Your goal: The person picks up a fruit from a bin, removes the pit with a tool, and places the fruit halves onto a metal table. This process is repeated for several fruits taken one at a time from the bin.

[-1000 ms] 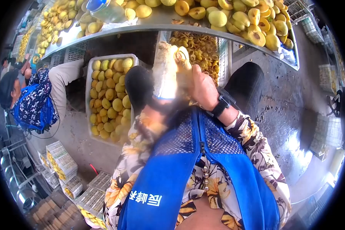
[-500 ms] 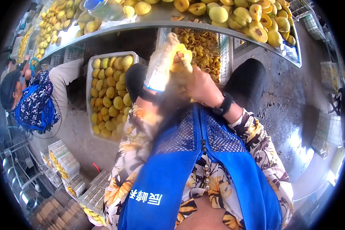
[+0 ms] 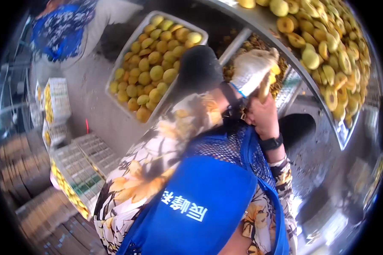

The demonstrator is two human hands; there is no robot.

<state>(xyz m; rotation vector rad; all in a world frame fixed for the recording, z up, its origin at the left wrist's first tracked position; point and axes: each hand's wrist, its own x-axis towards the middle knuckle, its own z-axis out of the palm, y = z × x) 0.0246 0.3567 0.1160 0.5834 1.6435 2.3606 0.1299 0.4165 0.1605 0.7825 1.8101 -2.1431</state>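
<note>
My left hand (image 3: 252,71), in a whitish glove with a blue-edged cuff, is closed on a yellow peach (image 3: 275,69), of which only a small part shows. My bare right hand (image 3: 264,114), with a black band at the wrist, lies just below, its fingers curled round a narrow pale-yellow thing (image 3: 265,87) that points up to the peach. Blur hides what this thing is. Under both hands is a crate (image 3: 236,46) of peach scraps, partly covered by my glove.
A white crate (image 3: 115,105) full of whole yellow peaches stands left of my knee. Many halved peaches (image 3: 327,68) lie on a metal-edged table (image 3: 304,72) at upper right. Another person (image 3: 64,32) sits at upper left. Stacked crates (image 3: 78,159) stand at lower left.
My view has turned, so the table now slants down the right side and the peach crate looks nearer. My hands stay close together, and the peach is more hidden by the glove.
</note>
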